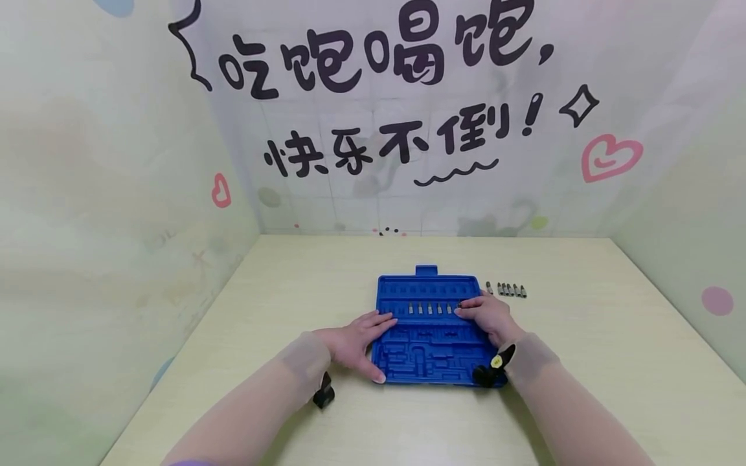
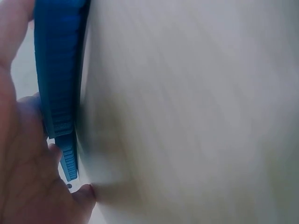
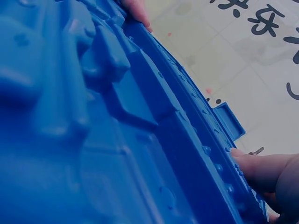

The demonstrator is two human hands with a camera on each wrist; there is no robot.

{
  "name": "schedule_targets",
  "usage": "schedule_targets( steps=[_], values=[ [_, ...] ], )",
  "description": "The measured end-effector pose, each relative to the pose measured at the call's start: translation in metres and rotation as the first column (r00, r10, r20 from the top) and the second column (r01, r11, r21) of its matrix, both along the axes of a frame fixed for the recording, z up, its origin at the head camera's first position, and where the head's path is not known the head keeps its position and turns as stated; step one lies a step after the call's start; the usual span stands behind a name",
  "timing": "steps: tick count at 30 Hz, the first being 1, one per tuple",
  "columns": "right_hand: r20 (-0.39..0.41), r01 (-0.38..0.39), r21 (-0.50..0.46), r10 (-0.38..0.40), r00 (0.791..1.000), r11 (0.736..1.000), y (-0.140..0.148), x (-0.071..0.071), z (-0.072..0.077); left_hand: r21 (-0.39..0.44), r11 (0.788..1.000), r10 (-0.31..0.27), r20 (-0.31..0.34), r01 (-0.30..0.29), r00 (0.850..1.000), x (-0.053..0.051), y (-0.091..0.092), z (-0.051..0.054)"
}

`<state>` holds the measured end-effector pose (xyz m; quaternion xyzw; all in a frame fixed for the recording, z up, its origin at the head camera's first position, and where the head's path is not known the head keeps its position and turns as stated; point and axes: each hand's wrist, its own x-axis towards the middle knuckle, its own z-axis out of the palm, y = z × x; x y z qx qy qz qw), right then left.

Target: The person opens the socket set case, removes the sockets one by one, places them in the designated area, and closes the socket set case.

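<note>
An open blue plastic case (image 1: 402,333) lies on the table, its moulded slots facing up. Several metal screwdriver bits (image 1: 430,309) stand in a row along its far half. My right hand (image 1: 492,317) reaches over the right side and pinches a screwdriver bit (image 1: 459,305) at the right end of that row. In the right wrist view, the metal tip (image 3: 257,150) shows past the finger; the rest is hidden. My left hand (image 1: 357,342) rests spread on the case's left edge, thumb near the front corner and fingers by the hinge line.
On the table right of the case lie more bits (image 1: 511,290), one (image 1: 489,288) apart from the group. A latch tab (image 1: 426,270) sticks out at the far edge. Printed walls (image 1: 408,194) bound the table (image 1: 291,278) behind and at both sides.
</note>
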<state>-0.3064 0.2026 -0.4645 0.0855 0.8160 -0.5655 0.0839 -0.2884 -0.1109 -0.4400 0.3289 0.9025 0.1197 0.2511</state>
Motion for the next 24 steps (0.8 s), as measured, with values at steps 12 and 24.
schedule_targets(
  steps=[12, 24],
  values=[
    [-0.025, 0.042, -0.101, -0.044, 0.999, 0.994, 0.006, 0.006, 0.005, 0.004, 1.0, 0.002, 0.002, -0.002, 1.0, 0.0, -0.001, 0.0],
    [-0.035, 0.1, -0.012, -0.1, 0.994, 0.995, 0.076, 0.002, 0.036, 0.023, 1.0, 0.011, 0.021, -0.012, 1.0, 0.001, 0.0, 0.006]
  ],
)
